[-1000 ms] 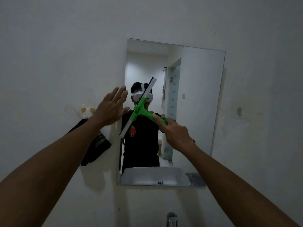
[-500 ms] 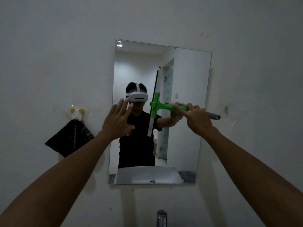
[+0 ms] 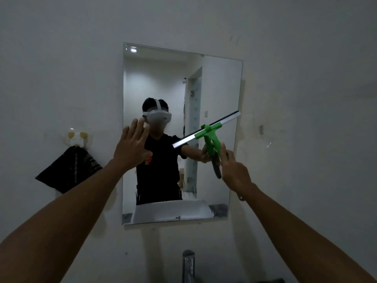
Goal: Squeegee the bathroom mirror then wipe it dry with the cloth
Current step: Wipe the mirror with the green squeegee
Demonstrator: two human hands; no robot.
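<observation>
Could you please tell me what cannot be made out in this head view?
- Squeegee blade contact with the mirror: angle hides it.
- Squeegee handle: partly covered by the right hand.
- Tap: cut off by the bottom edge.
- Cloth pattern: too dark.

One view only: head cam, wide-angle, worn by person. Faces fwd and slightly up at a wall w/ mirror [image 3: 182,82] near centre frame, at arm's reach. Both forearms enter from bottom corners, left hand [image 3: 132,149] and right hand [image 3: 234,170] raised before the glass. Tap [image 3: 188,264] at bottom edge, close below. Mirror reflects the wearer and cam head-on. Edges bowed by lens.
</observation>
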